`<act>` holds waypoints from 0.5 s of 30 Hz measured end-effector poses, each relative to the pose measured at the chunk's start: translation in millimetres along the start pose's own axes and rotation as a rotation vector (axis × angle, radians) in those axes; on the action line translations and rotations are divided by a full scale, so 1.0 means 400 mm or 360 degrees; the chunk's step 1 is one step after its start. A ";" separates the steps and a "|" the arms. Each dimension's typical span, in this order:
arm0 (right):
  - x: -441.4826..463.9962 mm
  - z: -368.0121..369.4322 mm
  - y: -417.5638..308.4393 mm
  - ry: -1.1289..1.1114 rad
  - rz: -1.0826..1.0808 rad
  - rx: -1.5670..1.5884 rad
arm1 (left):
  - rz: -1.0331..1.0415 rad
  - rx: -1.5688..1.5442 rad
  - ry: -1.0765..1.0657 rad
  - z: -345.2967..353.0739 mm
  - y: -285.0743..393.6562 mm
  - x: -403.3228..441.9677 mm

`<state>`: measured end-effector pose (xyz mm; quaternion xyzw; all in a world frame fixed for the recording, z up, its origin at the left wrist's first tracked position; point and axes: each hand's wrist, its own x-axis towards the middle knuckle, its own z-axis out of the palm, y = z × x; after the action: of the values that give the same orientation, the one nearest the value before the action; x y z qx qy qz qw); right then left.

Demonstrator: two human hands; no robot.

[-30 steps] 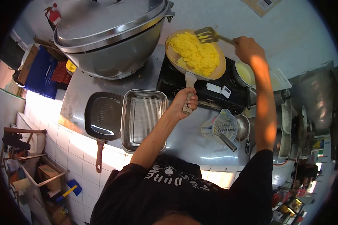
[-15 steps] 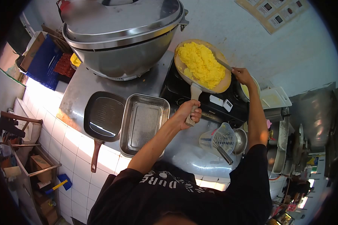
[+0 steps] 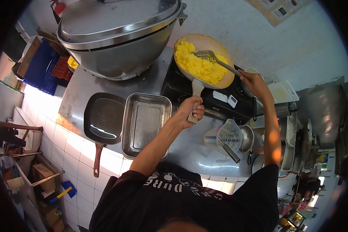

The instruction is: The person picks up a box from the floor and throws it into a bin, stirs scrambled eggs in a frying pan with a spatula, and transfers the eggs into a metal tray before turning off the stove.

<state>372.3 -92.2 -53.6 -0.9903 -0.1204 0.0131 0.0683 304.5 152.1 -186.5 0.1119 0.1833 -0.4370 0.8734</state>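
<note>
My left hand (image 3: 190, 111) is wrapped round the pale handle of a frying pan (image 3: 225, 79), which sits tilted over a black gas stove (image 3: 174, 87). Soft yellow scrambled eggs (image 3: 199, 69) fill much of the pan. In my right hand (image 3: 256, 82) is the handle of a grey slotted spatula (image 3: 229, 67); its head lies on top of the eggs, near the pan's far side. A small white timer (image 3: 232, 101) rests on the stove front, close to the pan handle.
Left of the stove stands a large lidded metal pot (image 3: 116, 54). In front of it are a dark square pan (image 3: 103, 120) and a metal loaf tray (image 3: 146, 123). A measuring jug (image 3: 216, 137) holds a whisk (image 3: 230, 151), beside a metal bowl (image 3: 246, 138). A white board (image 3: 284, 92) lies right.
The spatula's head has come up out of the eggs and now shows on top of them, further left. My right hand has moved slightly down. The view has shifted a little.
</note>
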 end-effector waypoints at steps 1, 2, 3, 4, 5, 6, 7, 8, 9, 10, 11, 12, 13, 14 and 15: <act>-0.022 -0.013 -0.022 -0.0005 0.0003 0.0003 | 0.0001 0.0000 -0.0003 -0.003 -0.001 0.000; -0.041 -0.024 -0.040 0.0079 -0.0065 -0.0095 | -0.0002 -0.0002 0.0002 -0.005 -0.002 0.000; -0.053 -0.035 -0.057 0.0165 -0.0134 -0.0192 | -0.0003 0.0001 -0.0010 -0.007 -0.001 0.000; -0.059 -0.055 -0.075 0.0162 -0.0129 -0.0190 | -0.0005 0.0005 -0.0026 -0.008 -0.001 0.000; -0.065 -0.077 -0.091 0.0162 -0.0046 -0.0239 | -0.0011 0.0006 -0.0025 -0.009 -0.001 0.001; -0.070 -0.087 -0.098 0.0162 0.0037 -0.0289 | -0.0011 -0.0007 -0.0027 -0.010 0.000 0.003; -0.065 -0.087 -0.091 0.0164 0.0042 -0.0290 | -0.0009 -0.0019 -0.0032 -0.010 0.000 0.005; -0.050 -0.087 -0.076 0.0240 0.0046 -0.0342 | -0.0011 -0.0016 -0.0034 -0.007 0.000 0.004; -0.032 -0.084 -0.057 0.0315 0.0051 -0.0393 | -0.0001 -0.0010 -0.0032 -0.004 -0.001 0.001; -0.007 -0.073 -0.029 0.0319 0.0055 -0.0391 | 0.0009 -0.0002 -0.0028 -0.002 -0.001 -0.001; 0.028 -0.052 0.008 0.0312 0.0046 -0.0454 | 0.0011 0.0004 -0.0027 -0.006 -0.002 0.002; 0.064 -0.030 0.041 0.0308 0.0036 -0.0514 | 0.0003 0.0013 -0.0048 -0.015 -0.003 0.006; 0.098 -0.012 0.065 0.0321 0.0032 -0.0509 | -0.0001 0.0024 -0.0071 -0.018 -0.001 0.007; 0.133 0.006 0.086 0.0175 0.0024 -0.0490 | 0.0011 0.0032 -0.0071 -0.016 -0.001 0.002; 0.170 0.026 0.105 0.0028 0.0014 -0.0471 | 0.0002 0.0032 -0.0056 -0.013 -0.002 -0.004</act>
<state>447.9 -114.9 -70.3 -0.9901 -0.1160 -0.0130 -0.0774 301.8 154.4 -190.7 0.1130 0.1635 -0.4402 0.8756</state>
